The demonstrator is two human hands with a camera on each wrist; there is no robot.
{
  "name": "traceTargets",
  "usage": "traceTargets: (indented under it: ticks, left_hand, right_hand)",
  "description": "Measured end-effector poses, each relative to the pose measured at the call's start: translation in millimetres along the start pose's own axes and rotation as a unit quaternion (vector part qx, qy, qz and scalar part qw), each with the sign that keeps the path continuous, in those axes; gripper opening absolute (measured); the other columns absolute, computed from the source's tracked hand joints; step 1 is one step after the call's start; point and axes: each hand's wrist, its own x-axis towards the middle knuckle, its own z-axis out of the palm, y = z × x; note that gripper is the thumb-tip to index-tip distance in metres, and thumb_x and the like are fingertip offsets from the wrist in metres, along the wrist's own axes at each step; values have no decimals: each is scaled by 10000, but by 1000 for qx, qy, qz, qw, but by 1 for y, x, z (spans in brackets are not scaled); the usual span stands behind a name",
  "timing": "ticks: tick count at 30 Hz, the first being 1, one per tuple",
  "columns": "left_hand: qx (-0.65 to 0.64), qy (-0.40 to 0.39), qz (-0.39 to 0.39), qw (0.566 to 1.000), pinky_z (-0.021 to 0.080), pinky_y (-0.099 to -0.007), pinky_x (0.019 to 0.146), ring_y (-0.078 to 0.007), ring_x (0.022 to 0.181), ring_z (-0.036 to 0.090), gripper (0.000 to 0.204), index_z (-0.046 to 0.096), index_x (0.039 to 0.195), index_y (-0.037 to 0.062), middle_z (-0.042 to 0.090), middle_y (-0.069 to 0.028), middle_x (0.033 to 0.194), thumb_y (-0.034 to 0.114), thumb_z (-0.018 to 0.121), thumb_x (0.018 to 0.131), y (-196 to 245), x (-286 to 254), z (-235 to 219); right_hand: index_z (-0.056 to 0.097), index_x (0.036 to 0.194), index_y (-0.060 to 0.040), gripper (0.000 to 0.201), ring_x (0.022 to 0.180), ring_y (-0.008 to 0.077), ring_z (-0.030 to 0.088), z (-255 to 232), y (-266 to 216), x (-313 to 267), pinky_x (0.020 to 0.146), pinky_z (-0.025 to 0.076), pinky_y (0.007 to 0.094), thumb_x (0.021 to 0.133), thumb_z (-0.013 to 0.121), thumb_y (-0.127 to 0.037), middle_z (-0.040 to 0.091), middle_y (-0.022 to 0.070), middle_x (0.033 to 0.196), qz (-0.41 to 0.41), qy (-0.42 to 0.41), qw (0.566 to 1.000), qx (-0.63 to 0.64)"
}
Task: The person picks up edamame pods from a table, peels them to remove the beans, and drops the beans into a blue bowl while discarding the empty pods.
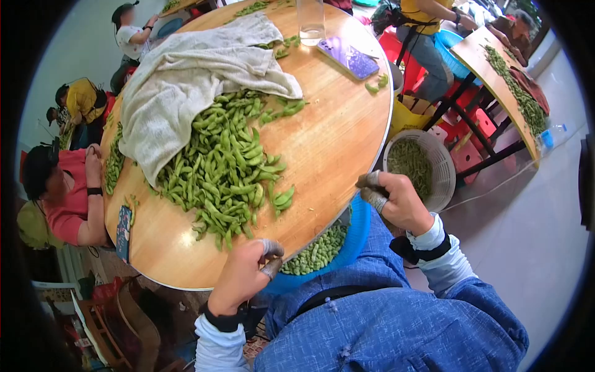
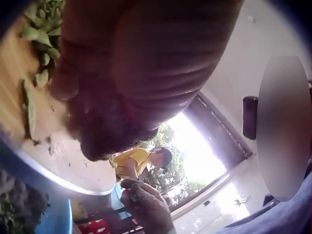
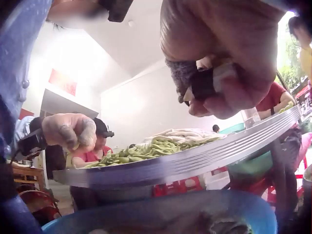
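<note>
My left hand (image 1: 243, 273) is at the near edge of the round wooden table (image 1: 338, 133), with grey coverings on its thumb and index finger. Its fingers are curled, and no pod shows between them. Over the table's right rim, my right hand (image 1: 401, 199) has its covered thumb and index finger bent toward each other; nothing shows in them. Green soybean pods (image 1: 217, 164) lie heaped on the tabletop, partly under a pale cloth (image 1: 180, 74). Below the table edge, between my hands, a blue basin (image 1: 361, 226) holds shelled green beans (image 1: 319, 251).
A purple phone (image 1: 348, 57) and a clear glass (image 1: 311, 22) stand at the far side. Another phone (image 1: 123, 234) lies at the left rim, near a person in a pink shirt (image 1: 73, 198). A white basket (image 1: 441, 167) of pods stands on the floor at right. Other people work at further tables.
</note>
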Motion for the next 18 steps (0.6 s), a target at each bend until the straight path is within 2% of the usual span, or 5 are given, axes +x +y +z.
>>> traceTargets:
  ticks: [5, 7, 10, 15, 18]
  left_hand:
    - [-49, -9, 85, 995, 456, -323, 596, -284, 671, 566, 181, 604, 799, 26, 583, -128, 720, -26, 624, 627, -11, -27, 23]
    - [-42, -18, 107, 993, 457, -327, 610, -283, 681, 564, 209, 599, 798, 24, 587, -122, 728, -52, 605, 603, -23, -33, 39]
    - [7, -12, 130, 991, 456, -322, 618, -265, 699, 575, 213, 597, 795, 24, 599, -113, 740, -56, 593, 598, -49, -39, 62]
    - [113, 23, 105, 988, 463, -325, 643, -279, 727, 581, 227, 599, 834, 32, 605, -127, 781, -48, 605, 622, -52, -43, 79]
    - [21, 40, 91, 995, 465, -324, 647, -278, 726, 582, 202, 598, 850, 26, 604, -138, 823, -35, 604, 657, -38, -51, 71]
  right_hand:
    - [592, 866, 15, 123, 659, 239, 590, 15, 21, -11, 625, 458, 316, 760, 569, -41, 597, 166, 742, -47, -209, 977, 15]
    - [565, 758, 21, 105, 627, 342, 527, 27, 38, -16, 571, 409, 370, 694, 561, -62, 536, 216, 681, -57, -268, 962, -24]
    - [581, 785, -4, 149, 676, 375, 527, 54, 60, -17, 598, 421, 410, 672, 537, -90, 552, 210, 709, -65, -354, 926, -115]
    - [618, 877, -60, 235, 777, 347, 574, 110, 89, -10, 664, 460, 422, 665, 527, -107, 596, 168, 751, -121, -393, 868, -277]
    - [636, 876, -63, 242, 805, 324, 595, 143, 107, -8, 668, 476, 409, 652, 554, -101, 616, 157, 778, -148, -379, 865, -293]
